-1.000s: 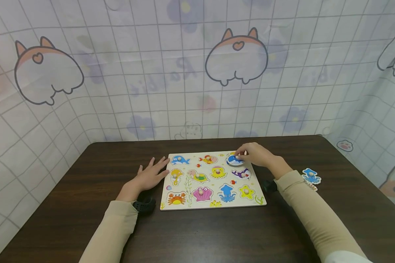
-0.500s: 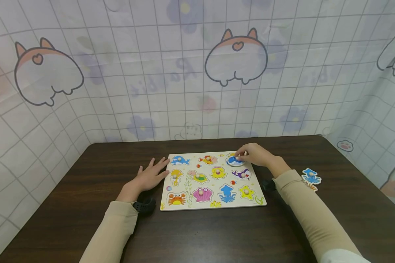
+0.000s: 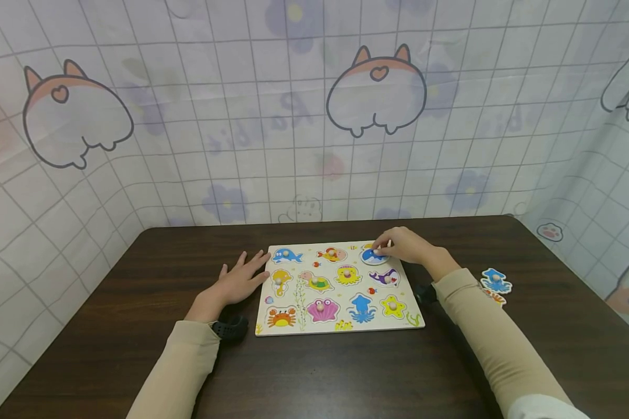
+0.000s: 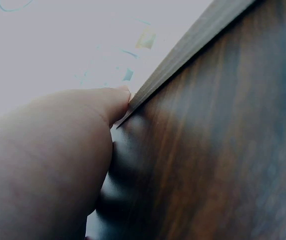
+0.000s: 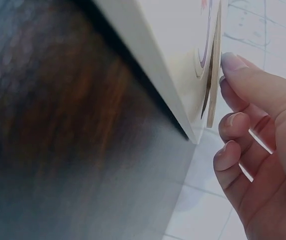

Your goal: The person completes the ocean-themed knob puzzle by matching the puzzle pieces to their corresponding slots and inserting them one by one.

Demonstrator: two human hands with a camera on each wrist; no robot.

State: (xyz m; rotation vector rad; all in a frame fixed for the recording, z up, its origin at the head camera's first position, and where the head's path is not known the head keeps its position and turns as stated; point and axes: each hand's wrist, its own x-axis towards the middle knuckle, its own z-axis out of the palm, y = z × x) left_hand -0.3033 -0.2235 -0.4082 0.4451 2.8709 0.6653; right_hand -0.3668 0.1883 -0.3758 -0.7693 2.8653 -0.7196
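My right hand point(image 3: 406, 244) pinches the knob of a blue-and-white puzzle piece point(image 3: 373, 256) over the top right corner of a white sea-animal puzzle board point(image 3: 314, 327). In the right wrist view, this thin wooden piece point(image 5: 214, 75) stands slightly tilted off the board's face point(image 5: 155, 55), thumb and fingertips at its knob side. Spread flat, my left hand point(image 3: 236, 282) rests at the board's left edge; the left wrist view has its thumb point(image 4: 115, 102) against that edge. Several knobbed pieces lie in the board, among them a yellow star point(image 3: 393, 306) and a pink shell point(image 3: 322, 309).
On the dark wooden table point(image 3: 314, 378), right of the board, lies a blue squid piece point(image 3: 495, 280) overlapping an orange piece point(image 3: 496, 297) close to the right sleeve. Knobless pictures of a squid point(image 3: 362, 307) and a crab point(image 3: 281, 316) show on the board. A patterned cloth wall point(image 3: 314, 145) stands behind.
My right hand has shifted the blue-and-white piece slightly to the left over the board's corner. The right sleeve moved a little, showing more of the orange piece. The left hand has stayed put.
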